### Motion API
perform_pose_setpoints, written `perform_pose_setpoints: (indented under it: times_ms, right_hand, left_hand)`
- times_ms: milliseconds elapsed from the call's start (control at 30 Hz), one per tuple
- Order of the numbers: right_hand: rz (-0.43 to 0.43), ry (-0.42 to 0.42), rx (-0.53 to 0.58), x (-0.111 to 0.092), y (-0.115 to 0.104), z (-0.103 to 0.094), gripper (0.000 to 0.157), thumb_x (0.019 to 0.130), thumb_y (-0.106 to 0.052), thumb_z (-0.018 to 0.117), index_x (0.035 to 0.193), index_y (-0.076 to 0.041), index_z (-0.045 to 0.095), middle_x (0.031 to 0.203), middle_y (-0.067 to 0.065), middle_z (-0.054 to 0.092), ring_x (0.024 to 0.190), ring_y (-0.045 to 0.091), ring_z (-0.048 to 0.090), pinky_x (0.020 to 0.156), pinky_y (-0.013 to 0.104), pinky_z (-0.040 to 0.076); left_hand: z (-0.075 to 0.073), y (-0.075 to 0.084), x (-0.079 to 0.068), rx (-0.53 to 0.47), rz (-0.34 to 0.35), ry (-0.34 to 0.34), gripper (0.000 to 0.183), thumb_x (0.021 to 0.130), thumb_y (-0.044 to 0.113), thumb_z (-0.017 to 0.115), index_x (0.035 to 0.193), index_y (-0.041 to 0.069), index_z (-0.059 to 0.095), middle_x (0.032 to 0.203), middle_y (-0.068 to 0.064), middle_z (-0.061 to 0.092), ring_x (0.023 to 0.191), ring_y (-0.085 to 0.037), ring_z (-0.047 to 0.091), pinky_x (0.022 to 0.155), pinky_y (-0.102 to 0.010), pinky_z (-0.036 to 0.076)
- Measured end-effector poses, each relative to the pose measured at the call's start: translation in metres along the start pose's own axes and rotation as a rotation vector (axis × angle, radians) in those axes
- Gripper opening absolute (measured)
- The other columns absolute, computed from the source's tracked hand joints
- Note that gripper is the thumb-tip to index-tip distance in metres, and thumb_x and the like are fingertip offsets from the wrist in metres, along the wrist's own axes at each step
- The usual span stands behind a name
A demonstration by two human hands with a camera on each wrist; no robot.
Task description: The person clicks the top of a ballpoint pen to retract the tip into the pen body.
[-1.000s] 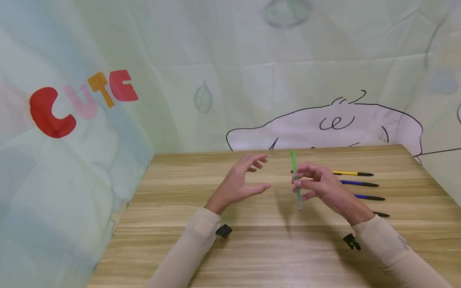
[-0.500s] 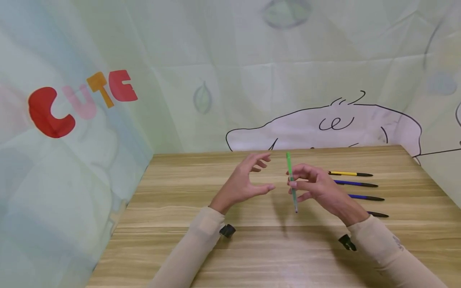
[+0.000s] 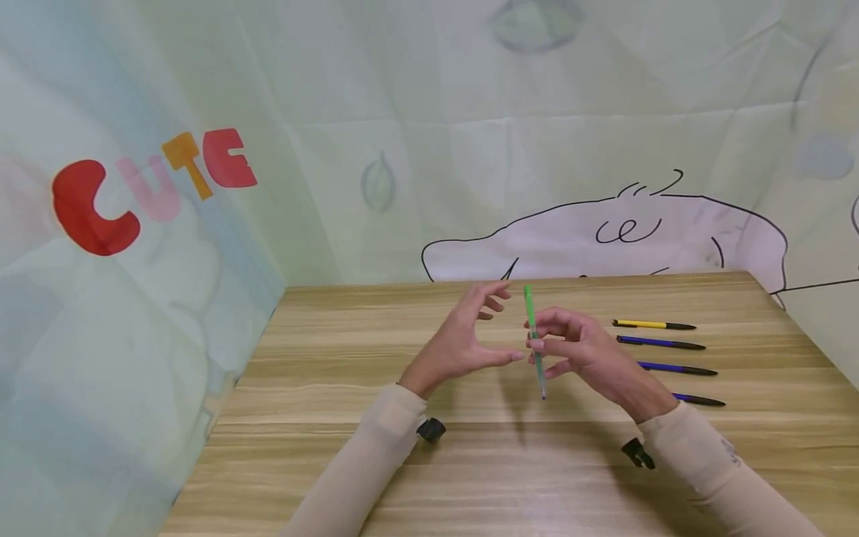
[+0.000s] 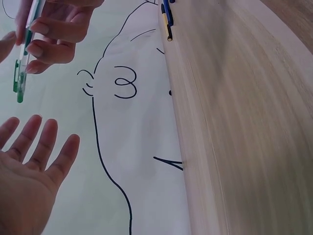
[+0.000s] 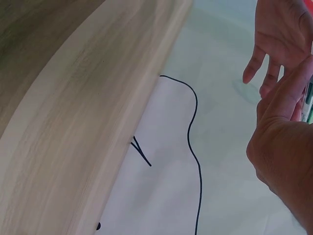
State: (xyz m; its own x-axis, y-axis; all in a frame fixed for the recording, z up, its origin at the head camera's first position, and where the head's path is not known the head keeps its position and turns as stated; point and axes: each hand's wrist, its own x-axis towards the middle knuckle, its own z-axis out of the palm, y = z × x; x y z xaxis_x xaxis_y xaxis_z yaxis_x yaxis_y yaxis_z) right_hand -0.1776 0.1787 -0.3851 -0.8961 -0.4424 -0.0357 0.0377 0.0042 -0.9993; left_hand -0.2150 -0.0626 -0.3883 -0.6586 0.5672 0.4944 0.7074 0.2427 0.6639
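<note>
Right hand [image 3: 582,352] pinched a green pen [image 3: 530,307] between thumb and fingers, slightly tilted from upright, clear of the counter [image 3: 302,418]. Left hand [image 3: 459,339] held nothing; its thumb and fingers were spread well apart, near the pen. Right of both, one yellow pen [image 3: 647,324] and three blue pens [image 3: 661,343] lay spaced in a row, black ends pointing right.

From here I see the right hand [image 4: 63,36] at ten o'clock pinching a green pen [image 4: 20,81], the left hand [image 4: 29,178] at eight, fingers straight. A yellow pen [image 4: 166,22] lies at twelve on the counter [image 4: 249,137], which fills my three o'clock.
</note>
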Motion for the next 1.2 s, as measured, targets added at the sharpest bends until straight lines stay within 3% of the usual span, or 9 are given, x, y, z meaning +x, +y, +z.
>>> perform_pose_setpoints:
  times_ms: [533,800,1067,1200]
  right_hand:
    - [0.012,-0.029,0.075,0.003,0.003,0.006,0.024,0.097,-0.012,0.067,0.118,-0.005,0.058,0.106,0.003,0.065,0.092,0.018,0.068,0.073,0.041,0.062]
    - [0.021,-0.024,0.091,0.004,0.005,0.007,0.021,0.097,-0.012,0.067,0.117,-0.01,0.06,0.105,0.002,0.065,0.089,0.017,0.068,0.074,0.041,0.062]
    - [0.02,-0.019,0.119,0.004,0.006,0.007,0.02,0.098,-0.013,0.067,0.118,-0.012,0.061,0.106,0.002,0.064,0.088,0.017,0.068,0.075,0.041,0.062]
    - [0.025,-0.009,0.123,0.003,0.007,0.006,0.022,0.098,-0.014,0.067,0.119,-0.012,0.061,0.107,0.002,0.064,0.088,0.017,0.068,0.075,0.04,0.062]
  left_hand:
    - [0.013,0.003,0.004,-0.005,-0.019,-0.044,0.105,0.076,0.028,0.091,0.158,0.028,0.026,0.142,-0.004,0.044,0.121,-0.022,0.053,0.1,-0.046,0.052]
    - [0.014,0.004,0.005,0.02,0.002,-0.043,0.104,0.076,0.026,0.092,0.157,0.024,0.027,0.14,-0.006,0.045,0.12,-0.026,0.054,0.1,-0.036,0.051]
    - [0.015,0.003,0.005,0.047,0.009,-0.049,0.099,0.076,0.026,0.091,0.154,0.02,0.031,0.141,-0.005,0.045,0.121,-0.024,0.054,0.099,-0.048,0.053]
    - [0.015,0.003,0.005,0.055,0.005,-0.053,0.097,0.077,0.027,0.09,0.154,0.02,0.031,0.141,-0.004,0.045,0.121,-0.024,0.054,0.099,-0.045,0.053]
